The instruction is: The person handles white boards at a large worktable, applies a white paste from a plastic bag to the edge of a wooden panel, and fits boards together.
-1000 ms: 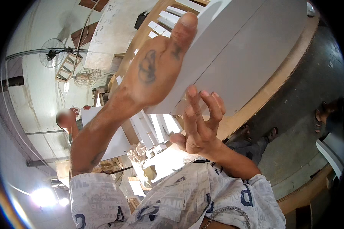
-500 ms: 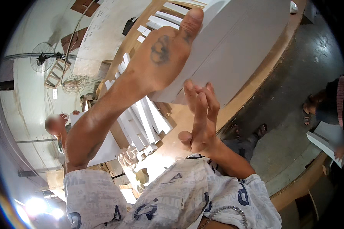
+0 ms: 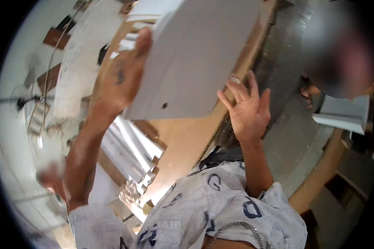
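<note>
A large light grey-white board is raised in front of me, tilted above the wooden table. It has a small dark hole close to its lower edge. My left hand grips the board's left edge, thumb up along it; the other fingers are hidden. Off the board's right edge, my right hand is open, with spread fingers and the palm showing. Nothing lies in it, and its fingertips look apart from the board.
Under the board runs a long wooden table. Several white strips lie on it at the left. A person stands at the right behind a white panel piece; another person is at the far left. A fan is on the wall.
My right hand has come off the board's lower part and moved right, opening out. The board and my left hand have shifted left in view, and the board's hole now shows.
</note>
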Demonstrator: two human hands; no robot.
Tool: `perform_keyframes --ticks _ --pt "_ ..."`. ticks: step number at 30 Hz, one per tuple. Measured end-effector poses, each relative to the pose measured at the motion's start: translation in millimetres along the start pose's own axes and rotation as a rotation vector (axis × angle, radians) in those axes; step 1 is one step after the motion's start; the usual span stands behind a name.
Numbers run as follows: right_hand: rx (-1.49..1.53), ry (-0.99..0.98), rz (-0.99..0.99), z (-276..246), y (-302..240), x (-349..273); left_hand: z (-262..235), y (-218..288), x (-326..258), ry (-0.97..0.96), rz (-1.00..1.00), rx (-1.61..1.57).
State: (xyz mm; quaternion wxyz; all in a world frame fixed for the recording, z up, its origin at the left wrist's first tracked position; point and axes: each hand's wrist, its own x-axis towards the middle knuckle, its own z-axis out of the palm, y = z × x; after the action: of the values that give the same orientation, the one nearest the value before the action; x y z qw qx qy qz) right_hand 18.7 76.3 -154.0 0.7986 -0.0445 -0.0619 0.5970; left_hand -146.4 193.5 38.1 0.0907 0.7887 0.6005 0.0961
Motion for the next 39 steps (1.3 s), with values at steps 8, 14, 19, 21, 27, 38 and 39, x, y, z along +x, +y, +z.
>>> perform_keyframes --ticks 8,14,19,21,27,38,39 --pt "-0.535 0.499 -0.047 -177 -21 9 4 16 3 -0.152 -0.015 -0.246" --pt "-0.717 0.578 0.238 -371 79 37 -19 30 -21 -0.220 -0.161 -0.291" --pt "-0.676 0.726 0.609 -332 82 26 5 14 -2 -0.256 -0.108 -0.338" --pt "-0.611 0.777 0.695 -307 79 22 6 8 1 -0.273 -0.091 -0.341" --pt "-0.414 0.780 0.627 -320 97 26 6 17 1 -0.163 -0.031 -0.258" --pt "-0.341 0.799 0.546 -331 103 19 -15 19 -6 -0.053 0.048 -0.121" --pt "-0.362 0.832 0.528 -331 103 15 -15 15 -8 -0.052 0.062 -0.140"
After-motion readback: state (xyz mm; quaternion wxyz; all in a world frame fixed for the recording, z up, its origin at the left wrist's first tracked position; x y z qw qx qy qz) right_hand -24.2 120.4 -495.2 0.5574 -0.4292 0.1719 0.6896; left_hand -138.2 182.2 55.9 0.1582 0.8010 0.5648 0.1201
